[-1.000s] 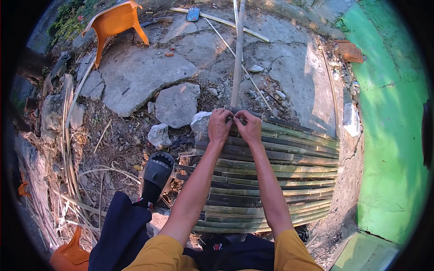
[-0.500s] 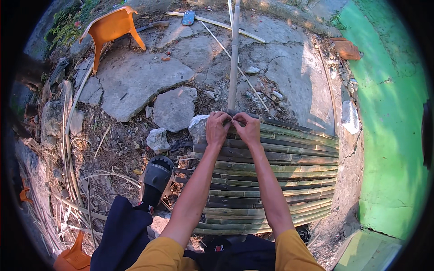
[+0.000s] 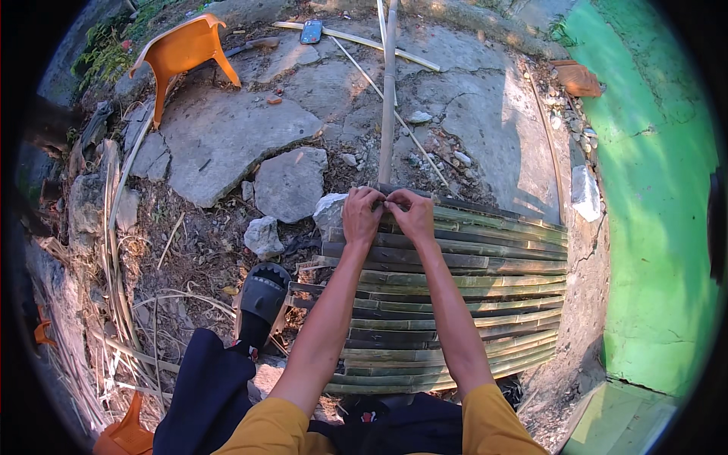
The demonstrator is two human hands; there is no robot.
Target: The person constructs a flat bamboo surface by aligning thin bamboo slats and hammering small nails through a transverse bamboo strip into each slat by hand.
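Split bamboo slats (image 3: 455, 291), green and dark brown, lie side by side in a row in front of me. A long bamboo pole (image 3: 387, 114) runs away from their far edge. My left hand (image 3: 359, 214) and my right hand (image 3: 413, 217) meet where the pole reaches the far slats. The fingers of both are pinched together, fingertips nearly touching. Whatever is between them is too small and hidden to make out. The backs of my hands cover part of the pole's near end.
An orange plastic chair (image 3: 182, 49) stands far left. A phone (image 3: 312, 32) lies by thin bamboo strips (image 3: 409, 55). Loose stones (image 3: 264, 237) and broken concrete slabs (image 3: 290, 182) lie left of the slats. My shoe (image 3: 265, 292) is beside them. Green-painted ground (image 3: 656, 227) borders the right.
My hands stay pinched at the same spot, with only small movements of the fingers. The whole view has shifted slightly; the slats and pole keep their places.
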